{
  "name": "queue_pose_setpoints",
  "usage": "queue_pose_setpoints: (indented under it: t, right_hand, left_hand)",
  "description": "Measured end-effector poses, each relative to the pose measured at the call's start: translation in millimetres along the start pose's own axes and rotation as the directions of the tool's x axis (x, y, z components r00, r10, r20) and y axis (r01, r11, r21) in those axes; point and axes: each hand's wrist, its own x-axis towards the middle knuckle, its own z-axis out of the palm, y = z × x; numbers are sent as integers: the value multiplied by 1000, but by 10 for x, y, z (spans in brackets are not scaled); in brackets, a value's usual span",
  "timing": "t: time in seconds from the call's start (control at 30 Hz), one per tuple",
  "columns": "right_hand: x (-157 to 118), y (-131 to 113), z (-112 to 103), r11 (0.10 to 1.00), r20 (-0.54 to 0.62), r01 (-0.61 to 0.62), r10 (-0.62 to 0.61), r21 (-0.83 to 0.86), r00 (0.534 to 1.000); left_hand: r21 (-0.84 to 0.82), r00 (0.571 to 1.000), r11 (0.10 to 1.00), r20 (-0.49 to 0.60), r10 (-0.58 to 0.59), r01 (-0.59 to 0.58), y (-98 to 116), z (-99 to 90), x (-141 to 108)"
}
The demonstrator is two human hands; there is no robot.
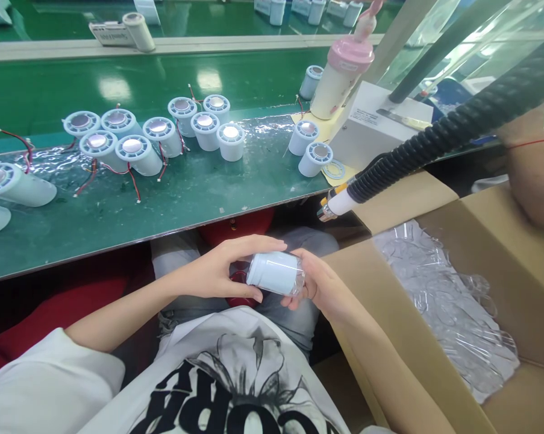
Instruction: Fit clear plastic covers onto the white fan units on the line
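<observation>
Low over the lap, a light blue cylinder [274, 272] lies on its side inside a clear plastic sleeve [300, 276]. My left hand [226, 265] is closed around the cylinder's left end, thumb below and fingers above. At the other end, my right hand [317, 277] grips the clear sleeve, its fingertips partly behind it. Similar light blue cylinders stand or lean on the green bench beyond; one group includes a cylinder [231, 142] with a round silvery centre on top. Thin red and black wires [134, 182] trail from several of them.
A black ribbed hose [434, 138] with a white nozzle [341, 202] hangs at right. Below it, a cardboard box [389, 325] contains clear plastic pieces [447, 301]. A pink-lidded bottle [339, 72] stands by a white device [371, 123]. Another person's arm [531, 157] shows far right.
</observation>
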Motion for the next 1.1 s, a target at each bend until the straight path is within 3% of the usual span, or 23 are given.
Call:
queue_pose_setpoints:
  t: [0.27,0.53,0.63,0.73,0.77,0.83,0.87,0.9,0.93,1.0,1.03,1.07,1.1]
  right_hand:
    - [32,-3,55,987,120,-119,106,107,987]
    - [29,-99,95,921,201,-354,320,163,926]
    - [30,-79,83,907,239,-395,356,145,904]
    - [28,16,48,950,231,-309,291,47,929]
    - [24,55,31,977,199,-213,209,-1,957]
    - [11,121,-13,984,111,109,-94,-140,989]
    - [2,142,-39,922,83,298,-286,-246,955]
    - [-8,154,-66,801,93,471,-472,-371,877]
    - [-19,156,-93,628,146,604,-624,-491,767]
    - [-42,140,-136,264,317,718,-763,-644,564]
    - [-55,128,-148,156,374,720,-770,-676,518]
    - [-68,115,-153,129,392,711,-760,-691,519]
    - [-83,104,-151,185,369,698,-741,-691,561]
  left_hand:
    - [-42,1000,999,2,30,-30,8,-5,3]
    - [-19,994,994,-2,109,-110,-35,-4,22]
    - [-52,997,996,-27,74,-76,-17,31,13]
    - [-138,998,990,-40,-47,41,37,67,-9]
    - [-174,995,981,-39,-97,88,59,73,-15]
    - [-250,980,951,-30,-196,182,99,79,-22]
    - [-288,971,932,-21,-237,222,114,79,-23]
    - [-326,962,911,-8,-272,255,126,77,-24]
    - [-361,954,890,5,-298,280,133,75,-24]
    - [-415,943,854,30,-332,314,137,68,-22]
    - [-432,939,841,41,-342,325,136,63,-20]
    - [-438,938,836,50,-344,330,134,57,-16]
    - [-432,941,842,56,-333,323,134,50,-11]
